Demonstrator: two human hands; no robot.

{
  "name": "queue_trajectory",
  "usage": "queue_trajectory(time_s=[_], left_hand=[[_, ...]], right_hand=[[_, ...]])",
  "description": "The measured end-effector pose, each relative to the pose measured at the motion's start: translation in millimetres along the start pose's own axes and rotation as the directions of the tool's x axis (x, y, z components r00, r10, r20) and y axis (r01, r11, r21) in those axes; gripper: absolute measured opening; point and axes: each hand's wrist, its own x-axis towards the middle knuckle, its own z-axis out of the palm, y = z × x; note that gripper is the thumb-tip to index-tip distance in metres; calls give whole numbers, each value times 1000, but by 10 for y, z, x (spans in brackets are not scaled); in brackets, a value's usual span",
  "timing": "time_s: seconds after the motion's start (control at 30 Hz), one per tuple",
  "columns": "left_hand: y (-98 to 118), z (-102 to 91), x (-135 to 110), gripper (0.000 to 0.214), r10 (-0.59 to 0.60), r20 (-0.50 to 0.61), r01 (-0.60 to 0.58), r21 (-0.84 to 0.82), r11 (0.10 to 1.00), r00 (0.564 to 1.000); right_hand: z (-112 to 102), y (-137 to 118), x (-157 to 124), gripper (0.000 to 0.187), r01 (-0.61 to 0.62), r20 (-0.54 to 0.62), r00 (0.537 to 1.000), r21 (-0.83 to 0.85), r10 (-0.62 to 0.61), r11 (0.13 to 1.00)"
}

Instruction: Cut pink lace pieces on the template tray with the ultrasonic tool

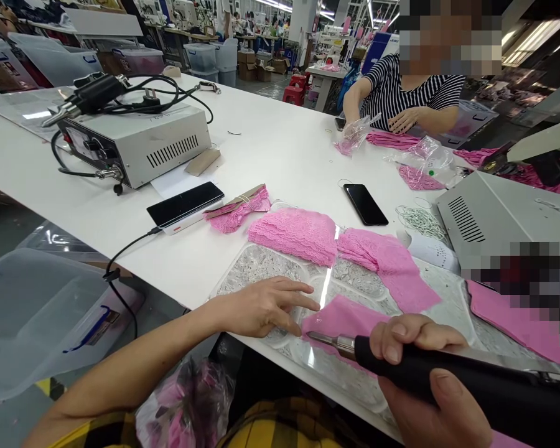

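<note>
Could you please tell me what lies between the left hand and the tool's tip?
Head view: the corner of a pink lace piece, lying between left hand and tool.

Left hand [261, 308] flat on glass plate [256, 264] at near table [280, 149] edge, fingers [301, 303] spread, tips at edge of pink lace piece [340, 318]. Right hand [424, 373] wrapped round black tool [452, 376], metal tip lying on same piece. Lace stacks [294, 235] along plate's far edge. Black phone [365, 204] just beyond them. Second phone [185, 203] left of stacks, cable dropping over near edge. Grey box [140, 143] far left, cables on top. Person in striped top [401, 87] at far right side, hands on pink fabric.
</note>
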Motion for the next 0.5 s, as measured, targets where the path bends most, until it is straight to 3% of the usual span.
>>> queue_trajectory(time_s=[0.2, 0.5], left_hand=[[17, -18, 18, 39, -19, 54, 17, 33, 999, 998], [9, 4, 12, 35, 16, 4, -16, 62, 998, 1000]], right_hand=[[26, 7, 1, 14, -9, 8, 1000, 11, 9, 1000], [19, 33, -2, 14, -9, 4, 1000, 9, 9, 1000]])
